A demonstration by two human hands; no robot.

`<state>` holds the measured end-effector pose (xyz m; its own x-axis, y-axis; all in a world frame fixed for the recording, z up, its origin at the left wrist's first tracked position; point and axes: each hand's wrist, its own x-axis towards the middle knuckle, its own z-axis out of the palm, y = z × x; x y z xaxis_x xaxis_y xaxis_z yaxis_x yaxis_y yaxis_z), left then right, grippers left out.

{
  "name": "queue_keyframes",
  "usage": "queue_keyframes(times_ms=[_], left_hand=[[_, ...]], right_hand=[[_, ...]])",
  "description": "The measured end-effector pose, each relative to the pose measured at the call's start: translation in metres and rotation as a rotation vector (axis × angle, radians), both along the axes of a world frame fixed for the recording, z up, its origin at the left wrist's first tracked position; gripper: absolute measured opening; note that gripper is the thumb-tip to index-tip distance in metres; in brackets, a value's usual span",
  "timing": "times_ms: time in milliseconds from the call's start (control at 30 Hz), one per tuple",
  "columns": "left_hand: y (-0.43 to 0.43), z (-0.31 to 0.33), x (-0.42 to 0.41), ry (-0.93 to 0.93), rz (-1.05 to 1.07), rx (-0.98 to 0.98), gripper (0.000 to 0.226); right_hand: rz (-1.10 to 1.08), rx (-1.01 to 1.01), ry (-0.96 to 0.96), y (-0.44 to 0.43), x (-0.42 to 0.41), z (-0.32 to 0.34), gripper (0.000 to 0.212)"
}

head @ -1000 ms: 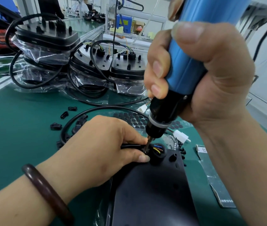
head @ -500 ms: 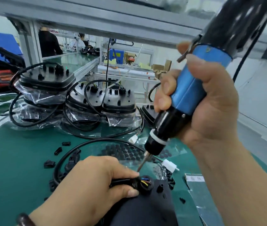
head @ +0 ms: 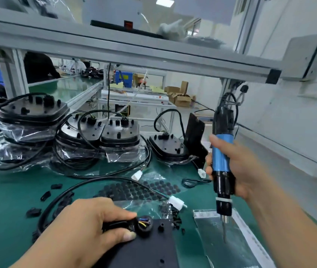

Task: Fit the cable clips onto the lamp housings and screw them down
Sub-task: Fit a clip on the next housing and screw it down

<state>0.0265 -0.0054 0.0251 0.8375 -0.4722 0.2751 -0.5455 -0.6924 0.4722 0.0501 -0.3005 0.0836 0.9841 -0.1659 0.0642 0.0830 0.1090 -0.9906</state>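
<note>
The fingers point(head: 123, 214) of the left hand point(head: 84, 229) are curled around the black cable point(head: 115, 223), index finger above and thumb below. They pinch it just where it enters the round socket point(head: 145, 226) on the lamp housing point(head: 150, 252); yellow, blue and dark wires show inside this socket. The housing lies flat on the green mat point(head: 8, 209) at the bottom of the view, partly under this hand. The right hand point(head: 239, 171) grips the blue-and-black electric screwdriver point(head: 222, 167) with its fingers closed around the body, and holds it upright, well apart to the right of the socket. Its bit point(head: 225, 234) points down at a silver bag point(head: 231, 252) (the white strip on the bag carries some print, but it is too blurred to read); I cannot tell if the tip touches the bag. Loose cable clips point(head: 45, 196) lie on the mat to the left, and small black screws point(head: 175, 222) lie just beside the housing. Behind, more housings point(head: 119, 136) stand stacked in clear plastic wrap.
</note>
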Motion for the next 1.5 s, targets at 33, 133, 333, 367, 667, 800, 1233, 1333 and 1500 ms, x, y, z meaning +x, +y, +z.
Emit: queue_keyframes(times_ms=[33, 133, 333, 367, 667, 800, 1233, 1333, 1500], left_hand=[[0.000, 0.000, 0.000, -0.001, 0.004, -0.003, 0.029], [-0.002, 0.000, 0.000, 0.004, 0.021, -0.043, 0.034], [-0.001, -0.002, -0.003, 0.013, 0.029, -0.045, 0.035], [-0.001, -0.002, -0.003, 0.015, 0.028, -0.042, 0.036], [0.030, 0.027, 0.031, 0.022, 0.313, -0.081, 0.005], [0.019, 0.007, 0.067, 0.056, 0.378, 0.288, 0.028], [0.005, 0.006, 0.084, 0.334, 0.305, 0.652, 0.090], [0.005, 0.008, 0.088, 0.353, 0.292, 0.556, 0.083], [0.013, 0.007, 0.093, 0.334, 0.253, 0.233, 0.068]], right_hand=[[0.004, 0.000, 0.012, -0.002, 0.001, -0.004, 0.064], [0.003, -0.012, 0.025, -0.009, 0.004, -0.015, 0.060], [-0.024, -0.009, 0.091, -0.016, 0.012, -0.027, 0.063], [-0.030, -0.011, 0.097, -0.017, 0.012, -0.027, 0.064], [-0.499, -0.651, 0.005, -0.039, 0.022, -0.030, 0.058], [-0.600, -1.048, -0.005, -0.041, 0.018, -0.023, 0.081], [-0.705, -1.194, -0.040, -0.046, 0.012, -0.020, 0.067], [-0.751, -1.192, -0.056, -0.046, 0.014, -0.020, 0.066], [-0.933, -1.220, -0.161, -0.042, 0.014, -0.017, 0.070]])
